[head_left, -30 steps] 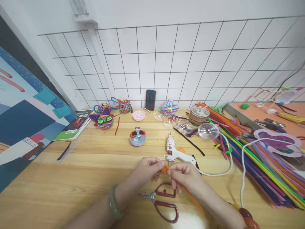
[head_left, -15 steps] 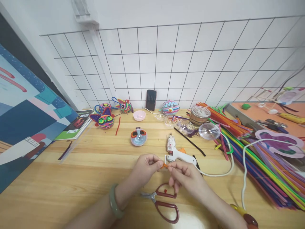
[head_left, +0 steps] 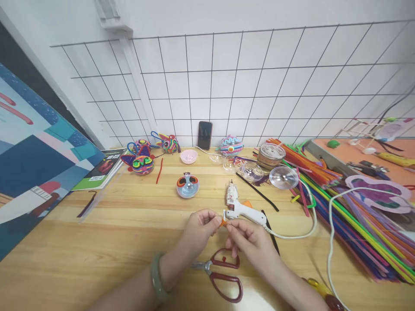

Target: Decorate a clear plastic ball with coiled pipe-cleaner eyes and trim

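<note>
Between my fingertips is a short orange piece of pipe cleaner [head_left: 223, 223], mostly covered by the fingers. My left hand [head_left: 201, 229] pinches one end of it, and my right hand [head_left: 245, 239] pinches the other. Just beyond them a white hot glue gun [head_left: 244, 211] lies on its side. Red-handled scissors [head_left: 223, 276] rest on the table below my hands, with a tiny red bit by the upper handle loop. Farther back sits a clear ball [head_left: 188, 188] with orange-and-black eye shapes on it.
Several clear plastic half-shells [head_left: 253, 171] and a round tub [head_left: 271, 155] stand behind the glue gun. Bundled pipe cleaners [head_left: 350, 233] fill the right side, crossed by a white cord [head_left: 330, 242]. Decorated balls [head_left: 142, 164], a pink dish [head_left: 188, 156] and a phone [head_left: 205, 134] are along the back.
My right hand has shifted slightly left, closer to my left hand. Both hands keep their pinch on the orange piece. The view has moved a little.
</note>
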`<state>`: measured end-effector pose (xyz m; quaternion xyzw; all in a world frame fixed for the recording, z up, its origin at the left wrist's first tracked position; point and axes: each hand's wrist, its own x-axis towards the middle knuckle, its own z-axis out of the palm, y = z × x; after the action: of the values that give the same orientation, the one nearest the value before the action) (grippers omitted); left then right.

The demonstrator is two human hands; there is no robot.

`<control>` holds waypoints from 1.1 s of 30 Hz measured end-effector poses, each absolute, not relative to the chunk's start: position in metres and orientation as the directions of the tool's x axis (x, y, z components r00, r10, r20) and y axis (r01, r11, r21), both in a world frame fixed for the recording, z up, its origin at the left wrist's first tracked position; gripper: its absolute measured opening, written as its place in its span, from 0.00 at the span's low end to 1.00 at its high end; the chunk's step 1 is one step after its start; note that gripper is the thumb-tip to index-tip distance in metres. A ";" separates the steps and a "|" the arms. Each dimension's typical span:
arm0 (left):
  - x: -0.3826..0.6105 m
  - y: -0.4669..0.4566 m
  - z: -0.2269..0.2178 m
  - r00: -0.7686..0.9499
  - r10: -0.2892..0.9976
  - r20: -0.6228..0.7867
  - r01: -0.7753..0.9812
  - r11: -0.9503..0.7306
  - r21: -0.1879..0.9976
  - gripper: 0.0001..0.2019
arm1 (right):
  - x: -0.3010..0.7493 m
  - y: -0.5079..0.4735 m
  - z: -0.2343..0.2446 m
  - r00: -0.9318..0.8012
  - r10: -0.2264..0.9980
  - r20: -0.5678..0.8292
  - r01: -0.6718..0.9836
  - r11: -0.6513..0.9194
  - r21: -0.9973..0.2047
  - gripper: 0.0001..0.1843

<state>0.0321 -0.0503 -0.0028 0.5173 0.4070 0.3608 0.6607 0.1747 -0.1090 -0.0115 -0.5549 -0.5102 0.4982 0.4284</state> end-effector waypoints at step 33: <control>0.020 -0.045 0.000 0.609 0.769 -0.194 0.249 0.047 0.967 0.12 | 0.183 -0.104 -0.002 -0.196 0.917 -0.348 0.166 -0.318 -0.933 0.19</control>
<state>0.0205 -0.0455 -0.0003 0.6568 0.3878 0.2129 0.6107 0.1829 -0.1035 -0.0022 -0.5504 -0.4919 0.5969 0.3145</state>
